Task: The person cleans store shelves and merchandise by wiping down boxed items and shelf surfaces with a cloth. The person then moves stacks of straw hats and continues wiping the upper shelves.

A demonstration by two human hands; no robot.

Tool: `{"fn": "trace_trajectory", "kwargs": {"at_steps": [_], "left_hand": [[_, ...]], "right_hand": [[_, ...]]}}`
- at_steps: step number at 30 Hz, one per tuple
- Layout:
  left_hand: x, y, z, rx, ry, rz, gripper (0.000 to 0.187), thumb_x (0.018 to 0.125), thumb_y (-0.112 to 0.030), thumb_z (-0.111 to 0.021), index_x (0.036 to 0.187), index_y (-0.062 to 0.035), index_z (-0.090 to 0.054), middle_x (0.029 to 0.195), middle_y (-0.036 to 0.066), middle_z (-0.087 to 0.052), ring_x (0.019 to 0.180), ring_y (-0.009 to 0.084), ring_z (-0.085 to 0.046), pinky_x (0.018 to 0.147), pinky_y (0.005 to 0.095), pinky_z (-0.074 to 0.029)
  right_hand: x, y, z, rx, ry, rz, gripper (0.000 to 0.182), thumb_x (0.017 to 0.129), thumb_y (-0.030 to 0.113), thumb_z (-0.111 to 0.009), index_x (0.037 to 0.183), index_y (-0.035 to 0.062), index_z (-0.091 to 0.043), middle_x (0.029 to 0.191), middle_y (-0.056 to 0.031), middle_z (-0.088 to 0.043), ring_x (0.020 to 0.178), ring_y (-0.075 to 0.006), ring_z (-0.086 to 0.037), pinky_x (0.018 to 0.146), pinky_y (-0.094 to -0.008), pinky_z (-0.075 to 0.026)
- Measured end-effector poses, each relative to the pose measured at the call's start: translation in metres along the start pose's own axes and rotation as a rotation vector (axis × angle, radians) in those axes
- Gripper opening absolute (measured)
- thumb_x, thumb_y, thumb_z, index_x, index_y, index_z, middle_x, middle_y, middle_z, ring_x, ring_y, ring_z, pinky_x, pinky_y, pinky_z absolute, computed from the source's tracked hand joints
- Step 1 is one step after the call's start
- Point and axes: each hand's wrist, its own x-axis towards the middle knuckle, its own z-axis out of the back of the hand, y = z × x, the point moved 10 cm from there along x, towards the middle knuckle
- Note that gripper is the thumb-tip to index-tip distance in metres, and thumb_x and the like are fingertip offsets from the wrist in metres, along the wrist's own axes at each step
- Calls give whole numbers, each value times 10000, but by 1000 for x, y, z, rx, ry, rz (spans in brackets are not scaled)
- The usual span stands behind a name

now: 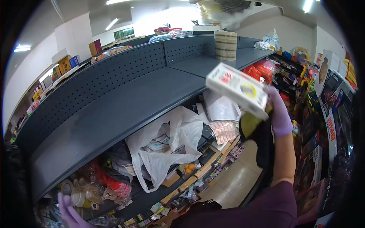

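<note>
My right hand [280,112], in a light purple glove, is raised at the right and closed on one end of a white box [237,89]. The box is tilted, slightly blurred, and printed with red marks and a yellow ring. Below it, by my wrist, hangs a black item with a yellow-green part [249,125]; whether this hand grips it too, I cannot tell. Low at the left edge, my left hand [70,212] shows gloved fingers stretched out, holding nothing. Clear plastic packs and a roll of tape [66,189] lie close to it on the lower shelf.
A dark grey metal shelf [114,102] with a perforated back panel runs across the view. On its far end stands a stack of tape rolls [225,45]. White plastic bags [167,142] and papers [222,108] lie on the shelf below. Packed goods [330,125] line the right side.
</note>
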Motion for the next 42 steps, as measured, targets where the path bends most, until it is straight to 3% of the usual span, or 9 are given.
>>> {"fn": "trace_trajectory", "kwargs": {"at_steps": [6, 15, 19, 21, 23, 25, 31, 37, 42], "left_hand": [[29, -30, 5, 80, -57, -236, 352, 1002, -97, -357, 1295, 72, -456, 1336, 139, -497, 1140, 202, -527, 990, 309, -392], [-28, -6, 38, 449, -65, -7, 357, 1010, -172, -375, 1245, 36, -545, 1263, 129, -564, 1086, 216, -565, 970, 326, -413], [-50, 38, 52, 428, -23, 135, 362, 1012, -191, -385, 1263, 19, -541, 1239, 123, -572, 1104, 212, -561, 966, 324, -427], [-57, 57, 53, 414, -3, 198, 359, 1013, -192, -387, 1264, 13, -543, 1232, 125, -572, 1108, 208, -559, 957, 323, -437], [-55, 74, 51, 375, 59, 170, 349, 1013, -181, -393, 1270, 10, -534, 1227, 124, -572, 1114, 200, -555, 955, 320, -448], [-49, 71, 37, 422, 117, 114, 345, 1012, -174, -397, 1273, 11, -529, 1228, 121, -571, 1115, 202, -554, 965, 320, -445], [-46, 58, -8, 291, 198, 171, 326, 1005, -115, -401, 1274, 33, -510, 1231, 142, -560, 1113, 187, -551, 989, 307, -434], [-67, 102, 1, 178, 258, 163, 314, 1005, -110, -403, 1257, 37, -518, 1218, 112, -557, 1117, 190, -545, 992, 320, -434], [-90, 104, 16, 305, 230, 336, 311, 999, -113, -413, 1259, 24, -513, 1225, 107, -551, 1109, 198, -548, 993, 326, -429]], "right_hand": [[93, -30, 27, 137, 37, -43, 393, 878, 320, -561, 1105, 3, -609, 1067, -89, -655, 938, -168, -635, 848, -277, -490], [53, -86, 73, 167, 39, -132, 442, 879, 320, -572, 1185, 1, -566, 1087, -104, -650, 945, -192, -643, 857, -297, -498], [48, -139, 142, -206, -206, -173, 369, 818, 290, -646, 1065, 20, -603, 948, -66, -660, 858, -167, -638, 801, -276, -508], [29, -150, 97, -5, -187, -160, 337, 813, 272, -657, 1029, 18, -607, 935, -92, -670, 822, -176, -652, 772, -275, -520], [39, -211, 88, 192, -107, -413, 354, 818, 294, -649, 1031, 15, -605, 896, -107, -675, 759, -197, -663, 712, -285, -535], [41, -235, 72, 132, -128, -464, 375, 827, 319, -632, 1029, 5, -601, 854, -114, -675, 705, -215, -665, 653, -297, -543], [98, -297, 62, -118, -79, -334, 353, 901, 301, -554, 1023, -24, -617, 1052, -86, -629, 956, -140, -565, 916, -261, -408], [146, -381, 90, -451, 86, -463, 470, 902, 377, -592, 1096, -49, -616, 1032, -80, -634, 977, -140, -556, 905, -266, -407], [113, -279, 76, -920, 121, -321, 531, 691, 361, -780, 968, -76, -662, 852, -83, -655, 795, -152, -560, 746, -306, -446]]}}
